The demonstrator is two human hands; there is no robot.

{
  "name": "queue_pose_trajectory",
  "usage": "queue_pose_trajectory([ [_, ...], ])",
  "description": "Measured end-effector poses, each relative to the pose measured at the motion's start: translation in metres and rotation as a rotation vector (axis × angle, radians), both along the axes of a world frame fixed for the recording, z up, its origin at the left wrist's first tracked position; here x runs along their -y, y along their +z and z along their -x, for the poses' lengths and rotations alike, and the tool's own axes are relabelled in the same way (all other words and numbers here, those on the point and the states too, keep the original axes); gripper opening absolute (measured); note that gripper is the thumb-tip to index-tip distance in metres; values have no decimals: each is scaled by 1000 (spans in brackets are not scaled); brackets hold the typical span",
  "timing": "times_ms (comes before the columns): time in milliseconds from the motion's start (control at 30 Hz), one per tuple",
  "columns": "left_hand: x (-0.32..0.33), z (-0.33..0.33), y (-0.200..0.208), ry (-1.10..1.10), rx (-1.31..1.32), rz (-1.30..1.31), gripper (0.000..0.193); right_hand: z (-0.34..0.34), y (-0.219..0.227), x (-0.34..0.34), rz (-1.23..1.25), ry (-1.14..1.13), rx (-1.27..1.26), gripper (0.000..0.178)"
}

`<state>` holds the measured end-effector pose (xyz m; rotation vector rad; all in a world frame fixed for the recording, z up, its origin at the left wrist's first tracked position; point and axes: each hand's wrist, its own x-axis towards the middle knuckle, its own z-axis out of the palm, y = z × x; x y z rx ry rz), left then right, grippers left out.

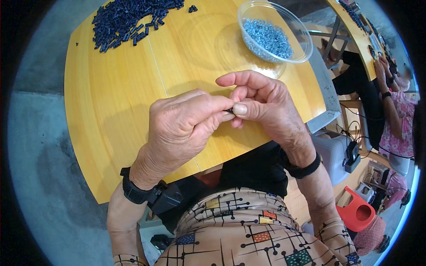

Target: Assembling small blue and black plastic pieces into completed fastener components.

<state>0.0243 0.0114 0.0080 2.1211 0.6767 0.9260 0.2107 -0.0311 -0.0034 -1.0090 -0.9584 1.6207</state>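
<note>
My left hand (184, 119) and my right hand (264, 104) meet above the front part of a yellow wooden table (120, 115). Between their thumbs and fingertips is a small dark piece (229, 111), mostly covered, so its full shape is hidden. The left thumb and forefinger pinch it from one side. On the other side the right thumb presses it, while the right forefinger is raised. Far left on the tabletop lies a heap of short black tubular pieces (122, 24). A clear round plastic bowl (303, 46) at the far right holds many small shiny silver-blue metal parts (268, 37).
A few black pieces (192, 9) lie apart from the heap. Right of the table stand a grey bin (330, 155) and a red plastic stool (356, 209). At another table (361, 48), a person in a pink patterned top (397, 119) works with dark pieces.
</note>
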Motion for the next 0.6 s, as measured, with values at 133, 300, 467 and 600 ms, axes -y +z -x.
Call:
queue_pose_trajectory([
  [133,-1,0,-3,14,32,3,16,2,-2,-3,3,11,-14,37],
  [300,-1,-1,-4,25,83,108,13,3,-1,-5,-6,15,-12,36],
  [467,2,-4,-4,66,162,317,12,2,-5,-4,-62,-13,-31,37],
  [600,3,-2,0,106,151,363,12,3,-1,0,-65,-53,-3,35],
])
